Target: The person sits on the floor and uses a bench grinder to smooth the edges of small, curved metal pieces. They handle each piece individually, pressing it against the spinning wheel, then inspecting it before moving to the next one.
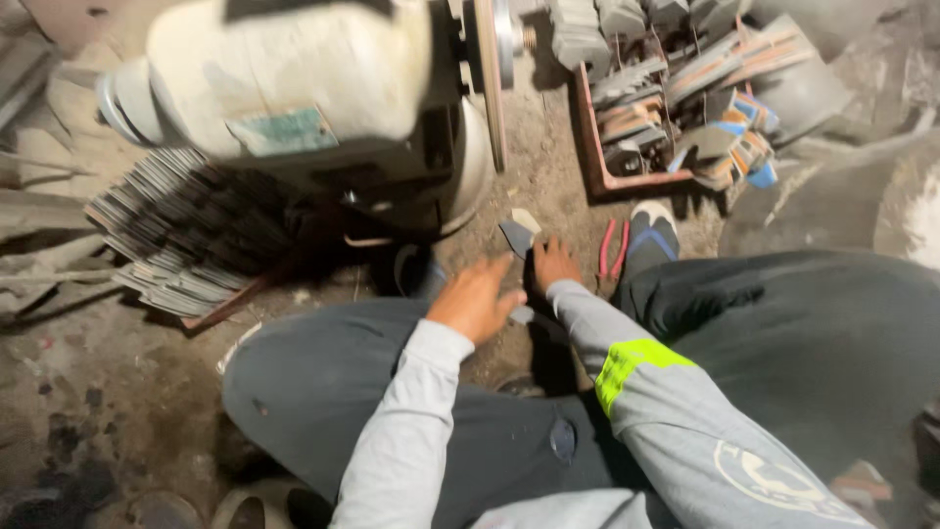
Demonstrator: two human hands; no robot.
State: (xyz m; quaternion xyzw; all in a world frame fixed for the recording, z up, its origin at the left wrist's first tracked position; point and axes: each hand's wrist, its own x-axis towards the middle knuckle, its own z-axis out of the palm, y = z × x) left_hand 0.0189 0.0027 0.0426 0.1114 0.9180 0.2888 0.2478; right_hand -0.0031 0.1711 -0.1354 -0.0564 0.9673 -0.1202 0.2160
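Two hands meet low over the dusty floor (548, 186), between the seated person's knees. The right hand (554, 263) pinches a flat grey metal blade (519, 233) at its lower end, fingers curled shut on it, so the broad wedge-shaped end points away toward the grinding machine (294, 98). The left hand (477, 299) lies half open, palm down, its fingertips near a second small grey piece (522, 314) just beneath the right wrist; whether it touches that piece I cannot tell.

Held this way, the blade's working edge faces the round wheel (490, 69) mounted upright on the machine's side, which probably explains the low, forward grip. A rust-red tray (593, 147) of similar grey pieces, some with blue and orange handles, sits beyond the right hand, near enough to reach. Dark flat strips (186, 235) fan out in a stack to the left of the machine. Red-handled pliers (613, 250) lie on the floor beside a sandalled foot (651, 235).
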